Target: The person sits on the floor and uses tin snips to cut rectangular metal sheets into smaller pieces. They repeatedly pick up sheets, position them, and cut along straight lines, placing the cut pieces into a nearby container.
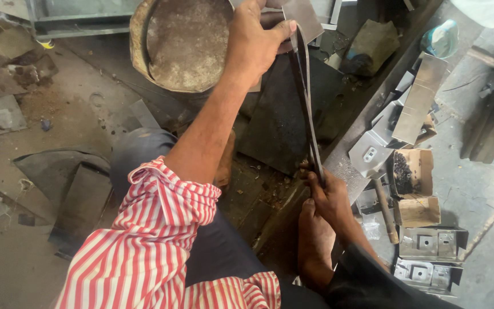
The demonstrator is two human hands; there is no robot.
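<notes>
My left hand [255, 40] reaches forward at the top of the view and pinches a small grey sheet-metal piece [306, 16] between thumb and fingers. A pair of long dark metal shears [306, 97] runs from that piece down toward me. My right hand [324, 191] is closed around the shears' handles at their lower end, just above my bare foot [315, 246]. The shears' upper end meets the sheet piece beside my left thumb; the exact cut line is hidden by my hand.
A round rusty metal pan [184, 40] lies beyond my left arm. A dark flat sheet [275, 120] lies under the shears. To the right are folded shiny metal pieces [421, 94], an open cardboard box [411, 171], a wooden-handled tool [385, 212] and stamped metal brackets [430, 246].
</notes>
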